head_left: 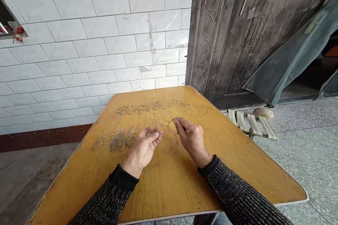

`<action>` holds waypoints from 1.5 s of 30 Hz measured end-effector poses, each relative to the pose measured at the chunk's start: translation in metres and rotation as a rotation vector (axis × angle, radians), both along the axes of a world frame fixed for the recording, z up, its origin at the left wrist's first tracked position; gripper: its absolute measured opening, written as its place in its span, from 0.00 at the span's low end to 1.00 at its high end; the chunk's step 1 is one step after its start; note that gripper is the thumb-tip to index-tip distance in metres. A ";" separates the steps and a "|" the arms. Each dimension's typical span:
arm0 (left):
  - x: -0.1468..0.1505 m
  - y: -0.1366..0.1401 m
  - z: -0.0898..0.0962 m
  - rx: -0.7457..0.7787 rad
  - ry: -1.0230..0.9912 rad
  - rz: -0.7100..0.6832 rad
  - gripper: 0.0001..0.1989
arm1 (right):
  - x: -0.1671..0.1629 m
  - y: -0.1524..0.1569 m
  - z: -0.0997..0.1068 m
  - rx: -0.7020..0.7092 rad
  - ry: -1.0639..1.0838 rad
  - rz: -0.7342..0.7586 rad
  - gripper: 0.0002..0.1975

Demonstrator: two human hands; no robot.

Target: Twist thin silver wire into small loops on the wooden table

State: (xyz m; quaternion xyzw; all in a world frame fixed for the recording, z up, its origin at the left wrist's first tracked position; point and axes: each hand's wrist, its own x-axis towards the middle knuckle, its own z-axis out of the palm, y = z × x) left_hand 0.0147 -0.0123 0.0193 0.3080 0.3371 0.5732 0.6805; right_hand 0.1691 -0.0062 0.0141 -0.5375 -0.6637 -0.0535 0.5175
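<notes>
Thin copper-coloured wire runs bent and tangled between my two hands above the wooden table. My left hand pinches one part of it between thumb and fingers, palm turned partly up. With the thumb and forefinger closed, my right hand grips the wire higher up, and loose ends dangle below. Left of my left hand lies a pile of tangled wire coils, greyish and brown. Farther back, a row of small wire loops stretches across the tabletop.
A single bent wire lies near the table's right edge. White tiled wall stands behind the table, and a dark carved door is at the right. A folding stool with striped straps stands on the floor beside the table.
</notes>
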 end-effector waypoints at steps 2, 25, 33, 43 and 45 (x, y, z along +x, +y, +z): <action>0.000 0.002 -0.003 -0.044 0.006 -0.018 0.08 | 0.000 -0.001 0.000 0.008 0.005 0.012 0.15; -0.006 0.003 -0.003 0.338 0.741 -0.177 0.03 | -0.003 -0.001 -0.005 -0.061 -0.120 0.131 0.16; -0.007 -0.002 -0.002 0.407 0.781 -0.245 0.13 | -0.005 0.000 -0.006 -0.132 -0.052 0.075 0.16; 0.006 -0.010 0.000 0.691 1.213 -0.057 0.13 | -0.004 0.000 -0.004 -0.211 -0.094 0.013 0.16; 0.004 -0.010 0.001 0.707 1.229 -0.015 0.15 | -0.004 0.000 -0.003 -0.229 -0.091 0.011 0.16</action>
